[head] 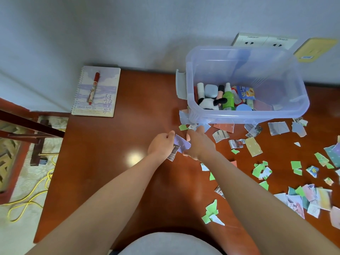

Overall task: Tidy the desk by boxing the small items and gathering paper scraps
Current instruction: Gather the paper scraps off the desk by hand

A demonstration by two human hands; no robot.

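A clear plastic box (246,115) stands at the back right of the brown desk (110,153). Inside it lie small items: a green spray bottle (228,100), a black-and-white plush toy (209,103), a snack packet (245,92) and others. My left hand (161,144) grips a few paper scraps (181,144), a purple one on top. My right hand (197,142) is right beside them, its fingers reaching to scraps (184,127) at the box's front left corner; what its fingertips hold is hidden. Several torn scraps (294,181) cover the desk's right side.
A spiral notebook (95,92) with a red pen (93,88) on it lies at the desk's back left. Wall sockets (265,41) and a yellow card (314,49) are behind the box. Left of the desk are a wooden frame (31,127) and a yellow cable (36,196) on the floor.
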